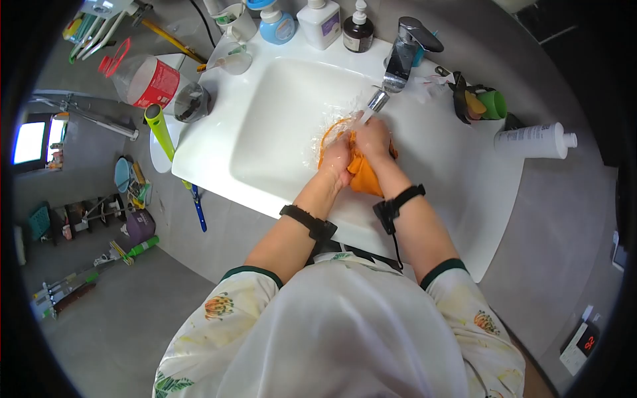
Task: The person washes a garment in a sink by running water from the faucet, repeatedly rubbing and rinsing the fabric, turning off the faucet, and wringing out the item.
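An orange cloth (364,178) is bunched between my two hands over the white sink basin (262,136). My left hand (336,159) is closed on its left side, and my right hand (373,138) grips it from above, close to the left one. Water runs from the chrome faucet (399,63) onto the right hand and the cloth, splashing around them. Part of the cloth is hidden behind the hands, and an orange edge curves out to their left.
Along the back rim stand a blue-topped pump bottle (277,26), a white bottle (320,25) and a dark pump bottle (358,30). A cut plastic bottle (156,83) and a green-handled tool (159,129) are left. A white bottle (534,141) lies right, near a green cup (492,105).
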